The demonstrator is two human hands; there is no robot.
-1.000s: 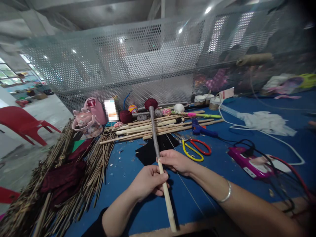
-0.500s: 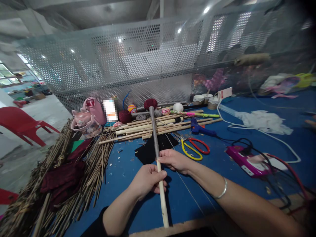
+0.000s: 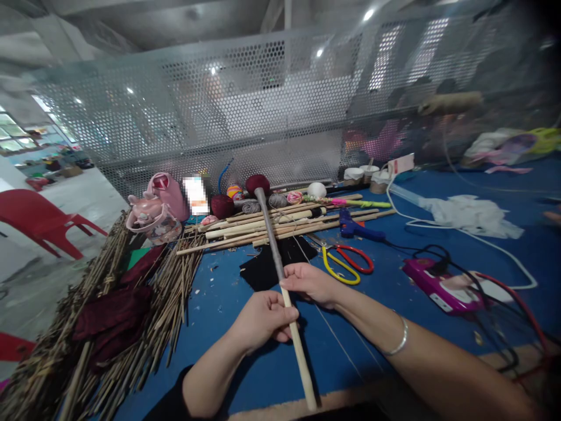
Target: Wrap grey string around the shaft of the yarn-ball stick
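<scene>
One long stick (image 3: 273,242), grey along its far part and bare wood along its near part, lies in the person's two hands above the blue tabletop (image 3: 214,307), its far end topped by a dark red ball (image 3: 258,184). Compared with half a second ago, that end has swung leftward and the near tip has shifted right, while both hands have hardly moved; this looks like a pivot between the fingers rather than a slide, so the place being worked probably remains where grey meets bare wood. Right there the right hand (image 3: 310,285) has its grip closed, thumb and fingertips pinching the stick. Nearer the body, the left hand (image 3: 263,321) has its grip clamped on the bare wood, thumb laid over the top. A thin thread (image 3: 335,335) slants past the right hand; whether it is fixed to the stick cannot be told. Beneath the grey part lies a black cloth (image 3: 258,270), with red-and-yellow-handled scissors (image 3: 325,260) just to its right and a blue glue gun (image 3: 366,233) beyond them. Farther off, pale loose sticks (image 3: 236,230) lie across in a row, with a grey yarn ball (image 3: 251,207) behind. Well out to the right is a purple power strip (image 3: 438,286); to the left, dark red fabric (image 3: 116,313) rests on bundled twigs (image 3: 170,304).
</scene>
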